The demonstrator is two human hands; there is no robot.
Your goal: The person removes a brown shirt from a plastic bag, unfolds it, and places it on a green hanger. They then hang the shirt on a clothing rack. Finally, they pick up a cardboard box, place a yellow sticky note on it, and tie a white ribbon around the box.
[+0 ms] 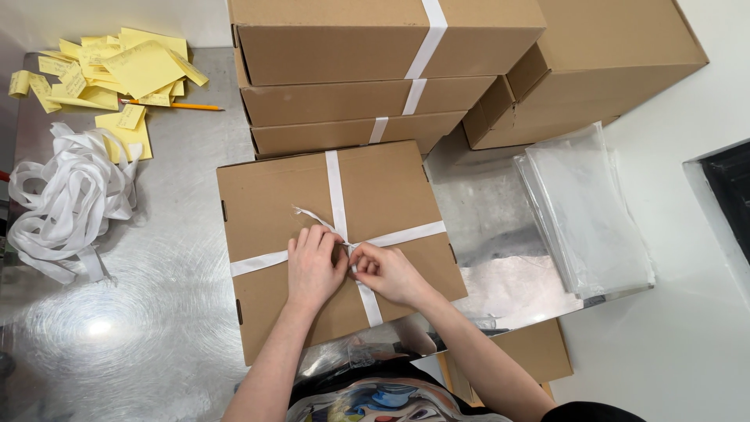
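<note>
A flat brown cardboard box (pixel 273 215) lies on the steel table (pixel 156 328), wrapped crosswise by a white ribbon (pixel 336 184). My left hand (pixel 314 267) rests on the lid at the ribbon's crossing, fingers curled over the knot. My right hand (pixel 388 272) pinches the ribbon right beside it. A loose ribbon end (pixel 308 212) sticks out up and left from the knot.
Three ribbon-tied boxes (pixel 351 62) are stacked behind, with a larger brown box (pixel 609 55) to their right. A pile of clear plastic bags (pixel 586 211) lies at the right. Loose white ribbon (pixel 66 199) is heaped at the left, with yellow notes (pixel 133 70) and a pencil (pixel 183 106) beyond.
</note>
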